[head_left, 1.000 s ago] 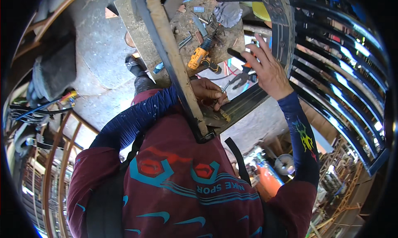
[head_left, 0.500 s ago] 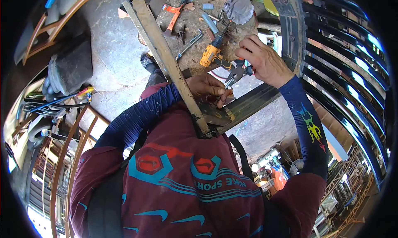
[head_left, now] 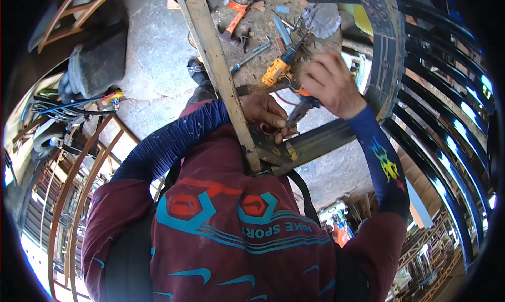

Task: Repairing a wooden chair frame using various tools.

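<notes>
My right hand [head_left: 331, 83] is closed round pliers with orange and black handles, their jaws [head_left: 296, 116] reaching down to the fingertips of my left hand [head_left: 265, 115]. My left hand pinches a small piece [head_left: 288, 130] that I cannot make out, inside a corner of a dark frame [head_left: 323, 142]. A pale wooden rail [head_left: 213, 65] of that frame crosses beside my left wrist. Beyond my hands a yellow drill [head_left: 276, 69] lies on a worn board [head_left: 258, 28], near a blue-handled wrench [head_left: 251, 58].
An orange hammer [head_left: 235, 15] and a crumpled grey cloth [head_left: 321, 19] lie on the board. Dark curved slats [head_left: 442, 133] arch along the right. Concrete floor [head_left: 147, 49] shows at the left, with grey padding [head_left: 97, 81], coiled cables [head_left: 73, 107] and brown curved frames [head_left: 79, 197].
My right hand has moved inward and down with the pliers, bringing the jaws to my left fingertips. My left hand stays at the frame's corner. The view has shifted slightly.
</notes>
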Action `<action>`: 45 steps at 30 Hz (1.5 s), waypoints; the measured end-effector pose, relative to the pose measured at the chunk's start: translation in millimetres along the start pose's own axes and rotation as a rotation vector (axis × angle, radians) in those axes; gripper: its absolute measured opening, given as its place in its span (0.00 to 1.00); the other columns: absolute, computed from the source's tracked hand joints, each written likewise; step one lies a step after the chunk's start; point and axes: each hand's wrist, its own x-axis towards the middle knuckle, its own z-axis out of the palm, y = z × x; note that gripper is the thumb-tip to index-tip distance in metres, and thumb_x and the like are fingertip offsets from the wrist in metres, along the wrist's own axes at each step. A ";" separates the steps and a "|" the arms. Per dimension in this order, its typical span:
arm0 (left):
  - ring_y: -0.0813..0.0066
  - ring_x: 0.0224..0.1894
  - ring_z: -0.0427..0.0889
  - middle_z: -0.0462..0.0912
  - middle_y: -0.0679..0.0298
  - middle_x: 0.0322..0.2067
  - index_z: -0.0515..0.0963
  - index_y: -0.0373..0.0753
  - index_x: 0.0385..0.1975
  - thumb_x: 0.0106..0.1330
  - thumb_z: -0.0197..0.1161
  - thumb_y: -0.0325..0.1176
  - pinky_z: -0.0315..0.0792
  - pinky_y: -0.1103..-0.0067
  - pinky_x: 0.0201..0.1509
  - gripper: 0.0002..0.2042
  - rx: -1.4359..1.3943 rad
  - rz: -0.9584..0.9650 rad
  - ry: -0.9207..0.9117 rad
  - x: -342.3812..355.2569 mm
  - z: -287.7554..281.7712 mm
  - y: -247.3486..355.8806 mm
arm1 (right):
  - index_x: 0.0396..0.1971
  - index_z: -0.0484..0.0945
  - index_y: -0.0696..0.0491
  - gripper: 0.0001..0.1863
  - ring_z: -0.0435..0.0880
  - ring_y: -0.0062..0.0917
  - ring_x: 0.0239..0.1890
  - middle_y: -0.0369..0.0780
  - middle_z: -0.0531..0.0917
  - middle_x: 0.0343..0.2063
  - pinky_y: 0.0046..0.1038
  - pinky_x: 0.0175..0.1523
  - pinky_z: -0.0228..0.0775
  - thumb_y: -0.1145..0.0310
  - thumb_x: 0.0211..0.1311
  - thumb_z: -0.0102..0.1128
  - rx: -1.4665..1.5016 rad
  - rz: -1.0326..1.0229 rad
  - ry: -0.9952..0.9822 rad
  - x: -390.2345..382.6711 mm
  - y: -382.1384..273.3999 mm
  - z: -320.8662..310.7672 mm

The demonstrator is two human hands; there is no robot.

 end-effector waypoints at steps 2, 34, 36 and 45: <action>0.74 0.40 0.85 0.86 0.59 0.35 0.80 0.26 0.46 0.73 0.60 0.32 0.77 0.80 0.47 0.13 0.009 0.080 -0.032 5.8 -8.7 -7.9 | 0.46 0.77 0.53 0.18 0.77 0.40 0.51 0.42 0.80 0.41 0.37 0.55 0.71 0.75 0.54 0.67 0.024 0.287 0.001 -3.2 4.5 -8.5; 0.79 0.40 0.83 0.87 0.62 0.32 0.82 0.33 0.39 0.73 0.60 0.37 0.73 0.81 0.48 0.13 0.231 0.086 -0.089 10.7 -18.9 -4.0 | 0.65 0.64 0.55 0.42 0.58 0.44 0.73 0.45 0.68 0.64 0.42 0.67 0.69 0.87 0.44 0.63 0.031 0.343 -0.710 -3.1 8.9 -46.1; 0.79 0.39 0.83 0.87 0.63 0.32 0.83 0.33 0.38 0.73 0.60 0.38 0.73 0.81 0.48 0.13 0.234 0.089 -0.107 10.3 -15.3 -0.6 | 0.65 0.64 0.55 0.42 0.58 0.44 0.73 0.45 0.68 0.64 0.41 0.66 0.69 0.87 0.43 0.63 0.022 0.320 -0.671 -3.2 12.2 -44.4; 0.79 0.39 0.82 0.87 0.63 0.33 0.83 0.33 0.37 0.73 0.59 0.38 0.73 0.80 0.49 0.13 0.176 0.055 -0.111 7.2 -6.4 8.4 | 0.63 0.64 0.57 0.46 0.56 0.42 0.74 0.44 0.67 0.65 0.37 0.69 0.67 0.88 0.35 0.66 0.166 0.250 -0.601 -0.9 22.3 -35.2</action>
